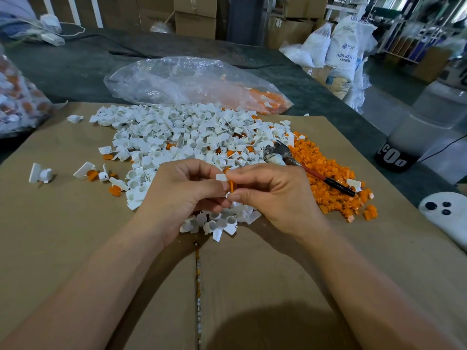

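Observation:
A big heap of small white plastic parts (177, 137) lies on a flattened cardboard sheet (75, 236). To its right spreads a pile of small orange caps (328, 180). Both hands meet above the near edge of the white heap. My left hand (182, 195) pinches a white part (221, 177) between thumb and fingers. My right hand (275, 195) pinches an orange cap (231, 185) against that white part. Most of both pieces is hidden by the fingers.
Pliers with a red-and-black handle (316, 175) lie on the orange pile. A clear plastic bag (192, 82) with orange caps lies behind the heap. Another bag of parts (17, 102) sits far left. A white device (447, 215) rests at the right edge.

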